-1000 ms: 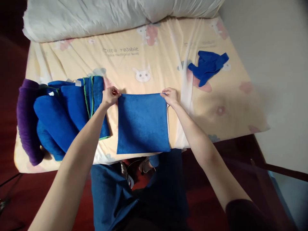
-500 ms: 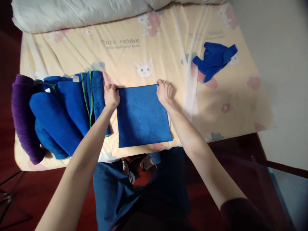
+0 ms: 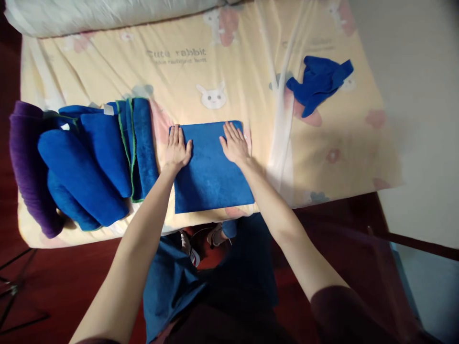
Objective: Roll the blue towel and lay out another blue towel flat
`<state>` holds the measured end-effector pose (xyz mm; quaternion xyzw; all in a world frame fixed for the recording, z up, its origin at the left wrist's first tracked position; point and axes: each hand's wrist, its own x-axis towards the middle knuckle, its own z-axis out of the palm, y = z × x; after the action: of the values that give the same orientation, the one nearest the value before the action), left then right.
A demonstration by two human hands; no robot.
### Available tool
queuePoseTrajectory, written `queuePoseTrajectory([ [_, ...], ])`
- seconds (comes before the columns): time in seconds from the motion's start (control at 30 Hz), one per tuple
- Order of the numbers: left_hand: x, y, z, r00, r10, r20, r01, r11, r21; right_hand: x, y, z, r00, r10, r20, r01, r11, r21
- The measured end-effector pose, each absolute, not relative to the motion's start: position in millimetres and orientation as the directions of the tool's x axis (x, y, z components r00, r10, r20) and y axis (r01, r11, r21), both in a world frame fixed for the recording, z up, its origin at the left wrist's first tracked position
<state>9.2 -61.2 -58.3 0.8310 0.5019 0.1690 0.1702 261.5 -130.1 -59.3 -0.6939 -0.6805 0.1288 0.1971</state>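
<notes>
A blue towel (image 3: 215, 174) lies flat in front of me as a near-square. My left hand (image 3: 177, 147) rests palm down on its far left corner, fingers stretched out and thumb apart. On the far right part of the same towel, my right hand (image 3: 234, 142) also lies flat with its fingers extended. Neither hand grips the cloth. Just left of my left hand is a blue towel with green edging (image 3: 145, 148), at the end of a row of rolled or folded towels.
More blue towels (image 3: 82, 177) and a purple towel (image 3: 32, 167) lie at the left of the bed. A crumpled blue cloth (image 3: 321, 83) is at the right on the rabbit-print sheet (image 3: 251, 71). White bedding (image 3: 114, 16) runs along the back; a wall (image 3: 412, 119) stands right.
Both hands have let go of the towel's far corners and now lie flat on it, slightly inward. The view has shifted a little.
</notes>
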Motion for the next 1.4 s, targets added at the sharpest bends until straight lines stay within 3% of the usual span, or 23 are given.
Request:
queuePoseTrajectory([
  [0.23,16,-83,-55,0.467,0.870,0.157,0.766,-0.487,0.419,273,-146,-55,0.039,0.988,0.148,0.923,0.021,-0.385],
  [0.43,23,-180,-45,0.699,0.701,0.140,0.609,-0.686,0.397,216,-216,-38,-0.293,0.949,0.118,0.873,0.316,-0.371],
  [0.77,-51,-277,-36,0.791,0.599,0.123,0.543,-0.781,0.309,227,-325,-28,-0.407,0.904,0.129,0.819,0.424,-0.388],
  [1.0,-121,-307,-50,0.730,0.670,0.137,0.580,-0.713,0.394,251,-388,-40,-0.340,0.910,0.239,0.821,0.411,-0.397],
  [1.17,-127,-303,-47,0.660,0.739,0.135,0.620,-0.637,0.458,249,-391,-50,-0.220,0.931,0.291,0.854,0.328,-0.405],
  [1.4,-101,-294,-18,0.589,0.808,0.024,0.754,-0.560,0.343,247,-385,-38,-0.158,0.962,0.222,0.924,0.223,-0.311],
])
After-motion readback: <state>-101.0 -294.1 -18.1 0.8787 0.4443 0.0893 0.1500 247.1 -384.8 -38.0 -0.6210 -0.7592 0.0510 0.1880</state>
